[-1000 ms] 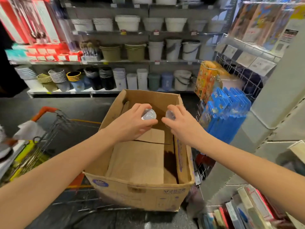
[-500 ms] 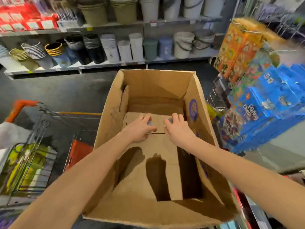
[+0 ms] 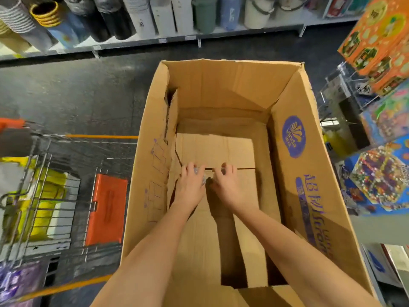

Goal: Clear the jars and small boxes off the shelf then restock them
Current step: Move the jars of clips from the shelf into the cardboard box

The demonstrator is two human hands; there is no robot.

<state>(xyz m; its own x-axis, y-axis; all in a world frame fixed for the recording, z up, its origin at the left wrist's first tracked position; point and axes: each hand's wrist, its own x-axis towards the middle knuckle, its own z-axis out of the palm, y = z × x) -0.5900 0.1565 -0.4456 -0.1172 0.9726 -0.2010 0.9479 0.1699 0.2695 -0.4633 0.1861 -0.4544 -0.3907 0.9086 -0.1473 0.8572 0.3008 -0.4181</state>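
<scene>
The left hand (image 3: 190,187) is gripping a small clear jar (image 3: 199,174) in curled fingers, low in the cardboard box (image 3: 287,196), toward its 9 o'clock wall. The right hand (image 3: 226,189) is curling its fingers too, but I cannot tell what they are holding. Advised: seating the jar upright, base flat, before releasing.

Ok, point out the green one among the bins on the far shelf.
The dark green bin, between a white bin on its left and a blue bin on its right; no other bin there is green.
</scene>
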